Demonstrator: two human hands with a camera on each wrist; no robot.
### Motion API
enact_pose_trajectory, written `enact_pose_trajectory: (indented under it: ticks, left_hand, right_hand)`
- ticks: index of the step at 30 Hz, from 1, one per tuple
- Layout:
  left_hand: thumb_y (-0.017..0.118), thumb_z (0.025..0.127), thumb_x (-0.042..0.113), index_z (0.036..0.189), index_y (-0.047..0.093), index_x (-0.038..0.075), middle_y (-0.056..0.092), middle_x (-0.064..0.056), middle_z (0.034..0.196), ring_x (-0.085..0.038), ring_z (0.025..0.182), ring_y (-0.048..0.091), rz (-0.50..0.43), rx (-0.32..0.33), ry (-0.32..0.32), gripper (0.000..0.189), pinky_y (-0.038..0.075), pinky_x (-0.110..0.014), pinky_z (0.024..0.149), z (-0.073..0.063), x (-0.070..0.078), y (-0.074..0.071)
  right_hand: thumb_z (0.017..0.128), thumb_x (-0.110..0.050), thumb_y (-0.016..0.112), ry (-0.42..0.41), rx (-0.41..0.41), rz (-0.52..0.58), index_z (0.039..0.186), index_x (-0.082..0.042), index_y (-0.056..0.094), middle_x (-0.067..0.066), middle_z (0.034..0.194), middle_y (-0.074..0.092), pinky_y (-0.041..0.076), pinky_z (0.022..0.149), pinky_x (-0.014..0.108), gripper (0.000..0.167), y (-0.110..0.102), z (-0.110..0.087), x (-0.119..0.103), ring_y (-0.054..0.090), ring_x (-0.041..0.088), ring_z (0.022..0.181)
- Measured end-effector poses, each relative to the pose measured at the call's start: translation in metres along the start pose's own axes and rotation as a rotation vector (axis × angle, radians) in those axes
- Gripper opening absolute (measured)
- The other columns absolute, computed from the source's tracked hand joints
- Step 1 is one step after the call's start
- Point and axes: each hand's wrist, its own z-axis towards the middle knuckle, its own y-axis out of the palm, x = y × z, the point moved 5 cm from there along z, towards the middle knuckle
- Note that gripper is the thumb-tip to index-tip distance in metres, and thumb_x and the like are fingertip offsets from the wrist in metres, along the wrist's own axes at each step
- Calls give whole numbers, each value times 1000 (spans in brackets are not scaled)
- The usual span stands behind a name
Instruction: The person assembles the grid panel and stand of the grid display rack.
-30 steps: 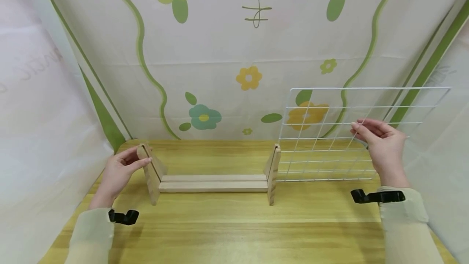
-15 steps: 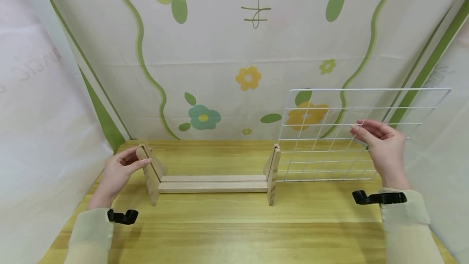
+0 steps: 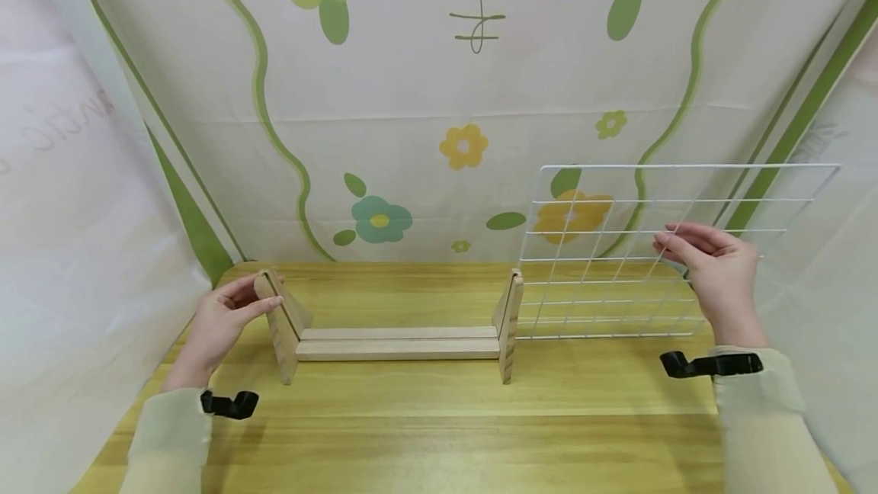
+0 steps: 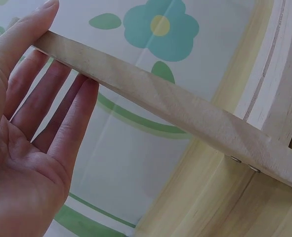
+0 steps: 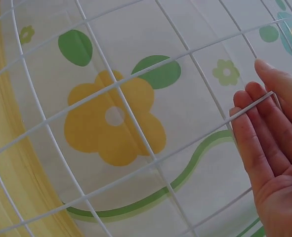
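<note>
A light wooden stand (image 3: 401, 351) rests on the table, with two upright end pieces joined by low rails. A groove runs down the inner side of its left end piece (image 3: 280, 334). My left hand (image 3: 222, 319) pinches the top of that piece, thumb on one side and fingers on the other, as the left wrist view also shows. My right hand (image 3: 727, 280) pinches a white wire grid panel (image 3: 686, 166) around its middle. The grid stands upright at the right, its left edge close against the stand's right end piece (image 3: 510, 334). Whether it sits in that piece's groove cannot be told.
The yellow wood-grain table (image 3: 439, 441) extends in front of and behind the stand. A white cloth with printed flowers (image 3: 384, 136) hangs behind it, and pale cloth walls (image 3: 82, 250) close in both sides. Two metal fastener heads (image 4: 254, 169) show low on the left end piece.
</note>
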Motion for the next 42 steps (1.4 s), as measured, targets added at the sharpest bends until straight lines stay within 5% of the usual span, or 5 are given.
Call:
enact_pose_trajectory:
  ticks: [12, 42]
  left_hand:
    - [77, 95, 21, 140, 59, 1, 69, 10, 114, -7, 102, 64, 1, 8, 6, 52, 54, -18, 82, 0, 1, 0]
    - [77, 95, 19, 139, 61, 3, 70, 9, 113, -7, 101, 65, -27, 6, 2, 50, 54, -19, 82, 0, 0, 0]
  right_hand:
    - [79, 7, 84, 8, 63, 24, 107, 17, 70, 13, 89, 76, 59, 69, 33, 33, -9, 7, -5, 75, 23, 71]
    - [78, -2, 89, 65, 44, -97, 104, 9, 74, 8, 89, 77, 58, 65, 29, 32, 3, 18, -27, 75, 18, 71]
